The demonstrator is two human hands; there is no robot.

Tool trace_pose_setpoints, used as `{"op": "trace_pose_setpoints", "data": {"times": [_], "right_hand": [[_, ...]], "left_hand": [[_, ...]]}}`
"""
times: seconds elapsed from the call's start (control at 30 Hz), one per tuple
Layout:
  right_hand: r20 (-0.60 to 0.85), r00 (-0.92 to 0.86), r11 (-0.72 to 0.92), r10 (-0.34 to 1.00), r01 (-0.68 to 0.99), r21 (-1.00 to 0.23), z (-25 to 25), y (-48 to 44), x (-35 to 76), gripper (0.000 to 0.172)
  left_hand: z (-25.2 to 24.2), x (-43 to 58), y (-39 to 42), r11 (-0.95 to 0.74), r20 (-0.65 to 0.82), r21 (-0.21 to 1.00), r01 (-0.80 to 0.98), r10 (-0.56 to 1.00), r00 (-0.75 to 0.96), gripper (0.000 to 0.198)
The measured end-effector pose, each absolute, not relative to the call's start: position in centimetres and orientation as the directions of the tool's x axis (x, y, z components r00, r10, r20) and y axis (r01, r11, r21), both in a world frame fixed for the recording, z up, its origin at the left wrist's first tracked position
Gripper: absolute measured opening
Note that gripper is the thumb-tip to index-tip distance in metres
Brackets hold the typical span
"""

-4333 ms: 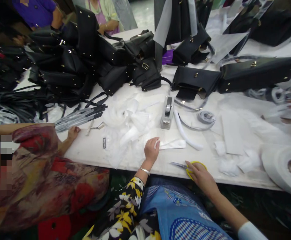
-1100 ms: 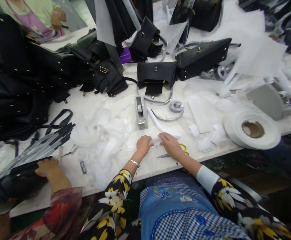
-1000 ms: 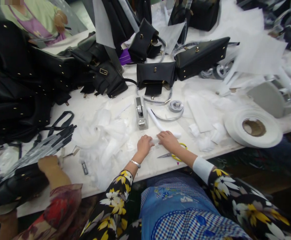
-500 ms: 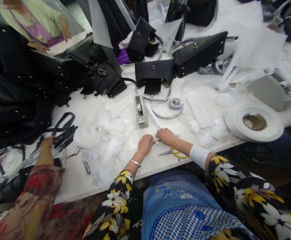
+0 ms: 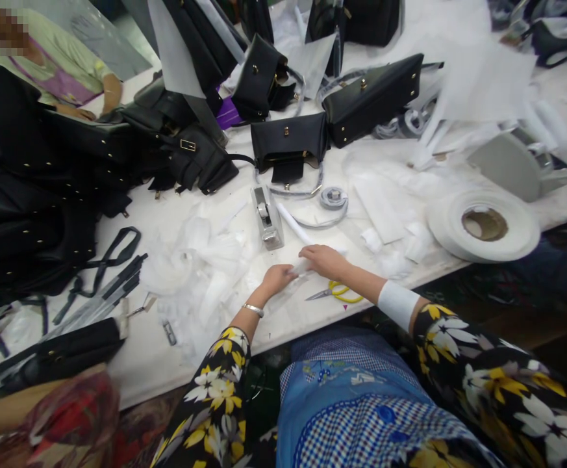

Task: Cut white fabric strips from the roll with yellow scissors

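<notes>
Near the table's front edge, my left hand point(image 5: 278, 279) and my right hand point(image 5: 323, 261) are close together, fingers closed on a thin whitish strip point(image 5: 302, 268) that spans the short gap between them. Its exact kind is blurred; it looks like white foam or paper wrap. Just below my right hand lie yellow-handled scissors point(image 5: 332, 292). Beyond my hands stands a tape dispenser point(image 5: 267, 219), and beside it lies a white tube-like strip point(image 5: 293, 224). A wrapped strap point(image 5: 333, 198) is coiled farther back.
Black handbags point(image 5: 290, 140) stand at the back, with more piled on the left. A large white roll point(image 5: 441, 227) sits at right. Crumpled white wrapping point(image 5: 205, 260) covers the left middle. A co-worker's arm point(image 5: 15, 409) is at lower left; another person point(image 5: 63, 71) is across the table.
My hands have moved slightly apart, and more of the white strip shows between them. The co-worker's hand at left has drawn back from the black straps. The view has shifted a little.
</notes>
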State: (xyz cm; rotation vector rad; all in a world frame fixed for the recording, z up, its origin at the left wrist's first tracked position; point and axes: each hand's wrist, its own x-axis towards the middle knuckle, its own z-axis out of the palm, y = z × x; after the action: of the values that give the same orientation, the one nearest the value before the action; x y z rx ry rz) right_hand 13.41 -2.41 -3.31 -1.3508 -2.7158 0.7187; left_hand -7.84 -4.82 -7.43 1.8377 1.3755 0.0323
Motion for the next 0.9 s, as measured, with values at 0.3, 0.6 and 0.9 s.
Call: {"op": "trace_pose_setpoints", "data": {"times": [0.3,0.6,0.9], "right_hand": [[-0.012,-0.495,0.436,0.869,0.775,-0.457,-7.0,-13.4,21.4,0.033],[-0.258,-0.588,0.406,0.767,0.755,-0.515,-6.2,-11.8,22.4,0.052],[-0.442,-0.211,-0.338,0.872,0.394,-0.855,-3.0,-18.5,27.9,0.057]], "left_hand": [[-5.1,-8.3,-5.6,0.398,-0.626,0.736,0.547,0.707,0.329,0.044],[-1.8,-5.8,-4.1,0.516,-0.691,0.714,0.474,0.632,0.352,0.049],[0.1,0.2,-2.9,0.515,-0.694,0.718,0.468,0.586,0.419,0.047]]}}
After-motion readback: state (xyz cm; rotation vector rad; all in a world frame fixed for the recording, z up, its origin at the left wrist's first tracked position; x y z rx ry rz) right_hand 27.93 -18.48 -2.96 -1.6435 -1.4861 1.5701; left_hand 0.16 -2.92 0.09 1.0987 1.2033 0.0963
